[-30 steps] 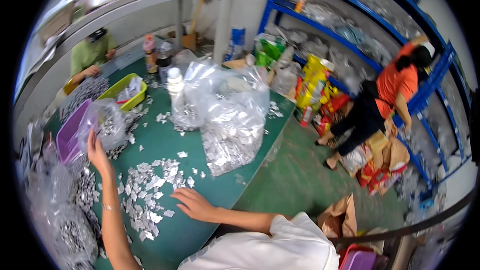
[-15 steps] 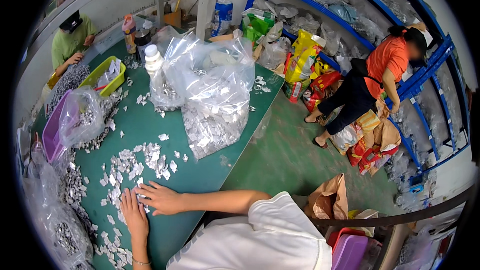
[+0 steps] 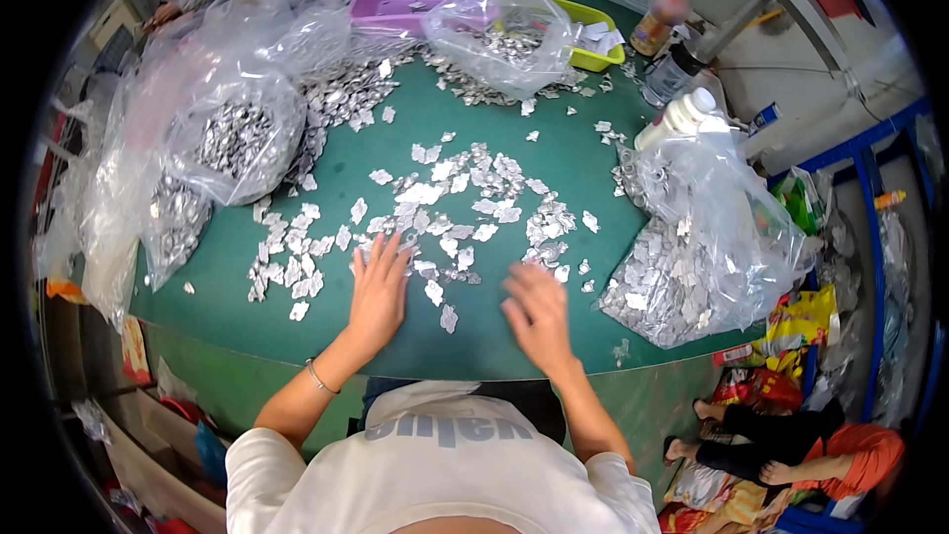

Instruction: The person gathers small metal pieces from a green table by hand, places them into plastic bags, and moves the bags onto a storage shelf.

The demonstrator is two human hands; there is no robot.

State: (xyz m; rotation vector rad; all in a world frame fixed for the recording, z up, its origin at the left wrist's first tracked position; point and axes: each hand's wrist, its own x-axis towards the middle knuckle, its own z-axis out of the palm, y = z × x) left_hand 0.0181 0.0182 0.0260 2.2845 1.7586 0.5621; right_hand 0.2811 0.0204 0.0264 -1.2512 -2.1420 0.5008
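Green tabletop (image 3: 455,348) between left hand (image 3: 378,292), right hand (image 3: 540,316) and near edge (image 3: 465,375)

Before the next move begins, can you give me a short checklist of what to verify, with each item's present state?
1. Both hands in view: ok, left hand and right hand are over the green table.
2. Left hand's fingers extended: ok, they reach the loose metal pieces.
3. Right hand empty: cannot tell, it is blurred and its palm is hidden.
4. Loose pieces in one heap: not ok, they lie scattered.
5. Large clear bag on the table: ok, right of the hands, with pieces inside.
6. White bottle capped: ok.
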